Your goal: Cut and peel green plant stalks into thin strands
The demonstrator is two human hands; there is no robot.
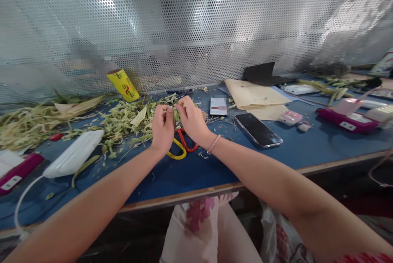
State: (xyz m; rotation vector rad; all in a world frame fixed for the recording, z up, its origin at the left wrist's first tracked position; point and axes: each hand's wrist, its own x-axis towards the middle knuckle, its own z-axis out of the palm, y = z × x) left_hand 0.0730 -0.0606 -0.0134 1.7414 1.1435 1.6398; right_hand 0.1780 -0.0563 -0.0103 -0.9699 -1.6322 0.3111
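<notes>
Over the blue tabletop my left hand (163, 129) and my right hand (193, 116) meet, fingertips almost touching. Both are closed in a pinch on a small green plant piece (175, 115), mostly covered by the fingers. Behind and left of them spreads a heap of pale green plant bits (125, 115), like flower buds or trimmed stems. Scissors with one yellow and one red handle loop (177, 156) lie just below my hands, their blades hidden. A small white card or box (218, 106) is right of my right hand.
A perforated metal panel (190, 21) rises behind the table. A yellow packet (123, 86) leans near it. Rightward lie a phone (258, 130), brown paper (254, 93), a pink earbud-like case (290, 118) and a magenta tissue pack (346, 120). A white face mask (75, 154) sits left.
</notes>
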